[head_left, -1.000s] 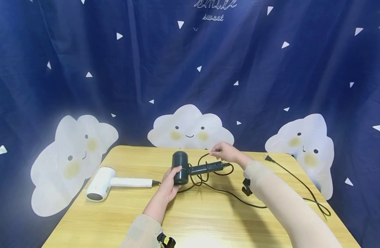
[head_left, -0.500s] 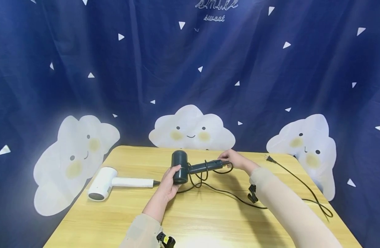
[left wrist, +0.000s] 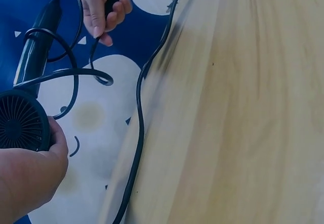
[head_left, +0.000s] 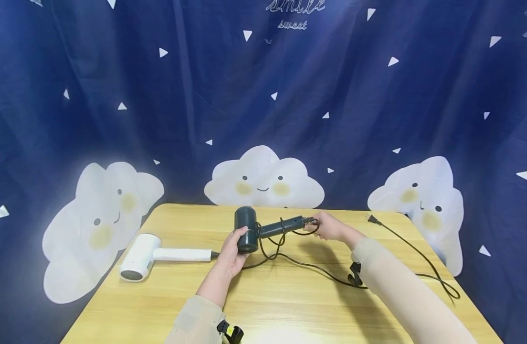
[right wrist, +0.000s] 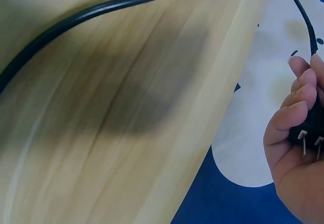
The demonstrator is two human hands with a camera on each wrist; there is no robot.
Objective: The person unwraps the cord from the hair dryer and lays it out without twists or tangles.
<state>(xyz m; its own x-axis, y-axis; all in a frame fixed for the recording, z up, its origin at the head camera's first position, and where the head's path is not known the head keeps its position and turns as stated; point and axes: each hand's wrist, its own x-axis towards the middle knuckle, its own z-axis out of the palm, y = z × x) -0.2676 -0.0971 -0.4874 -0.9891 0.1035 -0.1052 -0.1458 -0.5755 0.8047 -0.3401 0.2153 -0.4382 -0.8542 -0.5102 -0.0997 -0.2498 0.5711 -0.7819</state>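
Observation:
My left hand (head_left: 231,258) grips the barrel of a dark hair dryer (head_left: 245,220), fingers wrapped round it. The dryer is raised off the table, its handle pointing right and tilted slightly up. A black cord (left wrist: 76,72) loops loosely round the handle. Beside the handle's end is my right hand (head_left: 330,227), holding a two-pin plug (right wrist: 299,137) in curled fingers. The plug's prongs show in the right wrist view, with cord running out past the fingertips. Part of the plug is cut off by that frame's edge.
A white hair dryer (head_left: 143,255) lies at the table's left. Another plug (head_left: 374,220) lies at the back right, its cord running along the right side. A black cord (head_left: 315,265) crosses the wooden table (head_left: 298,306). A blue curtain (head_left: 263,105) hangs behind.
My right hand has moved rightward and down, from above the handle to beside its end. The dark dryer has risen slightly and its handle tilts up more.

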